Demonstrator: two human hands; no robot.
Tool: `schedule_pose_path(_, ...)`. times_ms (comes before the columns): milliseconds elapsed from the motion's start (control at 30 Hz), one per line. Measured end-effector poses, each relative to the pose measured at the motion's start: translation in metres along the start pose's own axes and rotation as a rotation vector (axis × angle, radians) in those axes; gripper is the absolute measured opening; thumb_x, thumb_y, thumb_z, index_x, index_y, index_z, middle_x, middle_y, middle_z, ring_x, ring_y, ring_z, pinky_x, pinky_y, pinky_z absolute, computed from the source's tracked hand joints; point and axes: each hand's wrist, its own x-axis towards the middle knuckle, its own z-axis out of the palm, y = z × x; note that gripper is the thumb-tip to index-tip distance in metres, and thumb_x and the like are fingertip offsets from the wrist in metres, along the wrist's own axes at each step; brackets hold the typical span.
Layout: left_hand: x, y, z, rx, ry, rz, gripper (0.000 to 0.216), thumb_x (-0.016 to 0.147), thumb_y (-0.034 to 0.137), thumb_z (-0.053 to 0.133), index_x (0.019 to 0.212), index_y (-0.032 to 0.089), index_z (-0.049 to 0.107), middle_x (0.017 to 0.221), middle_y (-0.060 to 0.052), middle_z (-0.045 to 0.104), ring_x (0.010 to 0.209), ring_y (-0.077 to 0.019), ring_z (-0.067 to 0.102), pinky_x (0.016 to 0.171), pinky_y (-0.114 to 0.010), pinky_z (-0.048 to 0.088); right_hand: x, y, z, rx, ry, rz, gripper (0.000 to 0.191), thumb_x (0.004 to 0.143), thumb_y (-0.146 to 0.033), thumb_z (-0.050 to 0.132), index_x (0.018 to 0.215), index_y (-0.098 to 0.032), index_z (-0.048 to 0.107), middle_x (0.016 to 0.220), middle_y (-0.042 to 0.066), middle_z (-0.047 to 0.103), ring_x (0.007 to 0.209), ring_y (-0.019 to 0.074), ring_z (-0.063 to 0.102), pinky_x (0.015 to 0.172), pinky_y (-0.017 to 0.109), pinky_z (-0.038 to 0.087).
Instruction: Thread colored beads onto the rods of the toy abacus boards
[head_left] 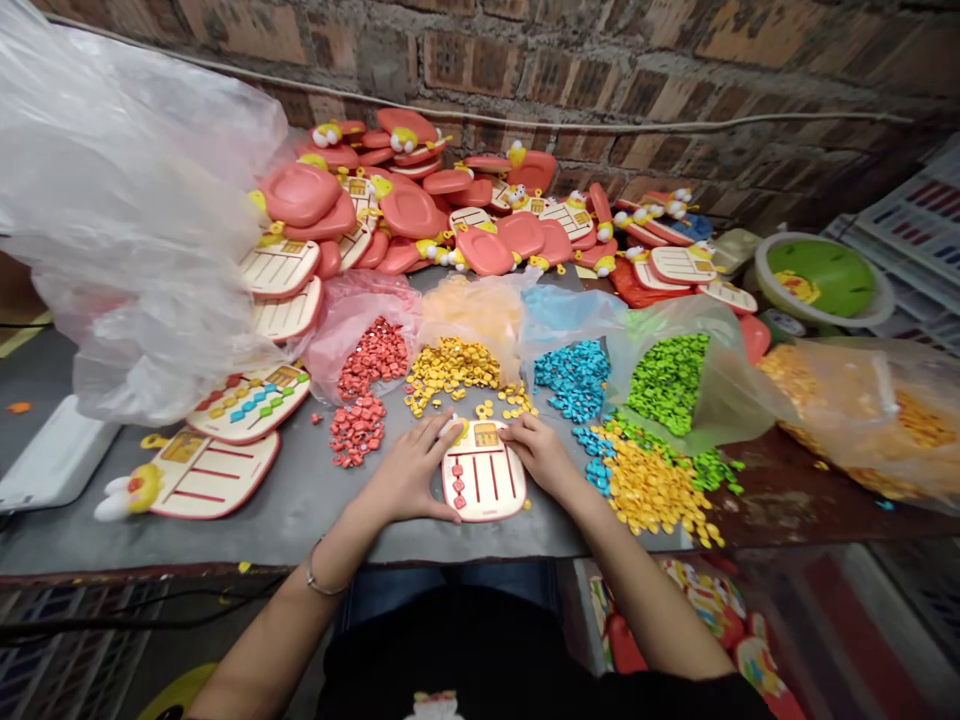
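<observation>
A cream toy board [498,492] with a red rim lies flat on the table in front of me. It has several slots, and a column of red beads [459,484] sits in the leftmost one. My left hand [411,468] grips the board's left side, thumb at the lower edge and fingers at the top by its yellow animal head. My right hand [541,456] is at the upper right corner, fingertips bent together on the board beside its gold panel; anything between them is hidden. Loose yellow beads [486,409] lie just behind the board.
Open bags of red [373,352], yellow [459,364], blue [574,372] and green beads [670,380] stand behind. Loose yellow pieces [651,482] spread at right. Two boards [217,475] lie left, one filled. Many red-backed boards [411,210] are heaped along the brick wall.
</observation>
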Motion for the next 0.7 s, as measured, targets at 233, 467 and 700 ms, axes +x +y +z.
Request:
schedule_pose_path(233, 0.001, 0.002, -0.003, -0.007, -0.026, -0.001, 0.122, 0.056, 0.084, 0.065, 0.151, 0.017, 0.025, 0.157, -0.019, 0.022, 0.141, -0.039, 0.025, 0.113, -0.051, 0.027, -0.004, -0.014, -0.001, 0.113, -0.096, -0.017, 0.019, 0.093, -0.02, 0.053, 0.09, -0.02, 0.071, 0.082, 0.005, 0.063, 0.077, 0.0179, 0.061, 0.07, 0.03, 0.049)
schedule_pose_path(467, -0.001, 0.002, -0.001, -0.009, -0.012, -0.006, 0.123, 0.057, 0.078, 0.07, 0.153, 0.019, 0.02, 0.158, -0.018, 0.02, 0.142, -0.0388, 0.024, 0.113, -0.052, 0.026, 0.021, -0.041, 0.03, 0.284, -0.202, -0.04, 0.012, 0.089, -0.023, 0.062, 0.096, -0.021, 0.071, 0.09, 0.006, 0.073, 0.084, 0.0199, 0.065, 0.078, 0.033, 0.05)
schedule_pose_path(700, -0.003, 0.006, -0.007, -0.057, -0.039, -0.005, 0.121, 0.059, 0.077, 0.07, 0.153, 0.02, 0.02, 0.16, -0.018, 0.01, 0.145, -0.0404, 0.013, 0.115, -0.056, 0.021, 0.07, -0.016, 0.013, 0.256, -0.123, -0.003, 0.016, 0.089, -0.019, 0.059, 0.101, -0.018, 0.069, 0.095, 0.006, 0.069, 0.087, 0.018, 0.064, 0.078, 0.03, 0.05)
